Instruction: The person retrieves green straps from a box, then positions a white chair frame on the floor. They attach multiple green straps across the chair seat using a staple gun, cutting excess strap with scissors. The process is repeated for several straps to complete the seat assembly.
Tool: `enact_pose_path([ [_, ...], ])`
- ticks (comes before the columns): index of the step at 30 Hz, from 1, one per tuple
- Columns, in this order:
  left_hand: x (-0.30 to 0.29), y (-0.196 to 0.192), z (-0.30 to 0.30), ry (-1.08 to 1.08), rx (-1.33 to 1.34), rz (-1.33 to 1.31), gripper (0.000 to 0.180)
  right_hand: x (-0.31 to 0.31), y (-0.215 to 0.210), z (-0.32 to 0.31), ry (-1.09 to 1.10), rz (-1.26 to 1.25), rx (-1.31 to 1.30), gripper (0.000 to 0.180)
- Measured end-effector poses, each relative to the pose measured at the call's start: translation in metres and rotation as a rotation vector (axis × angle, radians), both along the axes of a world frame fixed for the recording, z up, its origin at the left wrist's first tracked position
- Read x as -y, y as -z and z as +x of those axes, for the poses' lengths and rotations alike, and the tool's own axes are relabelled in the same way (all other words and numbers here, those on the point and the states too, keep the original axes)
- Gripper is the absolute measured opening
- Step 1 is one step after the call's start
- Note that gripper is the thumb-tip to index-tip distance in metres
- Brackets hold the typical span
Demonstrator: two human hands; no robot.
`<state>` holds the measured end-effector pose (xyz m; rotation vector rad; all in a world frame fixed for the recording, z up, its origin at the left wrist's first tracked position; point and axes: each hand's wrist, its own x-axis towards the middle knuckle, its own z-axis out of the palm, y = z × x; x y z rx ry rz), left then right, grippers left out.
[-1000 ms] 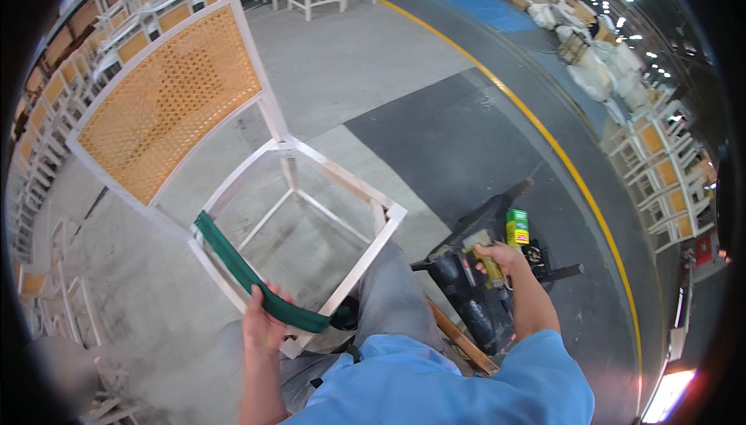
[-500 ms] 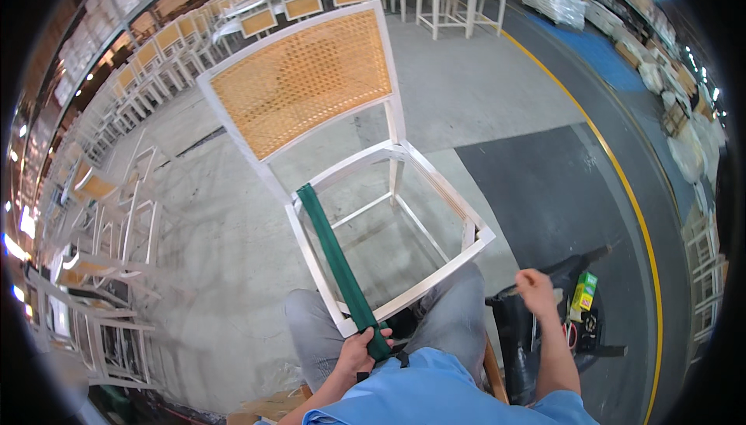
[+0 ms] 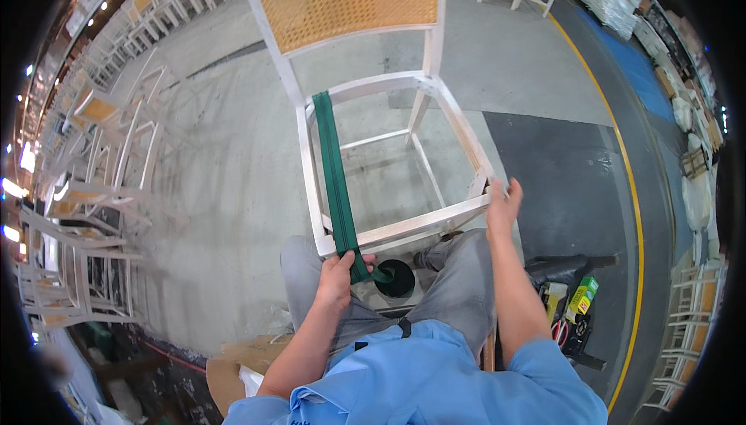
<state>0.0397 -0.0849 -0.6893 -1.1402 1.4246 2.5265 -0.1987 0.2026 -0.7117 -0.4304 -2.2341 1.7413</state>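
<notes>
In front of me is a white wooden chair frame (image 3: 307, 184) with an open seat and a woven cane backrest (image 3: 342, 4). A green webbing strap (image 3: 334, 168) runs along the left side of the seat opening, from the back rail over the front rail. My left hand (image 3: 339, 279) grips the strap just below the front rail, near the left corner. From there the strap leads to a dark green roll of webbing (image 3: 396, 279) between my legs. At the front right corner, my right hand (image 3: 503, 209) holds the chair frame, its fingertips partly hidden.
To my right on the floor is a black bag (image 3: 561, 269) with a yellow-green box (image 3: 583, 297) and red-handled scissors (image 3: 561, 332). More white chair frames (image 3: 101, 215) stand at the left. A yellow line (image 3: 633, 192) curves along the right. Brown cardboard (image 3: 225, 382) lies at lower left.
My right hand has moved from beside the bag to the chair's front right corner. My left hand still grips the strap. My view has tilted down, showing the webbing roll.
</notes>
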Motion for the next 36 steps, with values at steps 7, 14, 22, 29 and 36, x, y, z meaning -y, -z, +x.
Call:
enact_pose_path([
  [7, 0.043, 0.017, 0.017, 0.176, 0.047, -0.179, 0.027, 0.089, 0.060, 0.100, -1.151, 0.107, 1.241, 0.031],
  [14, 0.057, 0.003, 0.009, 0.488, 0.146, -0.285, 0.023, 0.116, 0.231, 0.079, -1.609, 0.960, 1.146, 0.059],
  [22, 0.062, 0.007, 0.045, 0.485, 0.221, -0.154, 0.028, 0.165, 0.313, 0.063, -1.341, 0.932, 1.139, 0.085],
  [29, 0.072, 0.006, 0.054, 0.535, 0.288, -0.039, 0.026, 0.144, 0.342, 0.085, -1.569, 0.998, 1.323, 0.084],
  [36, 0.071, 0.013, 0.053, 0.558, 0.257, -0.045, 0.023, 0.130, 0.316, 0.120, -1.955, 1.100, 1.349, 0.052],
])
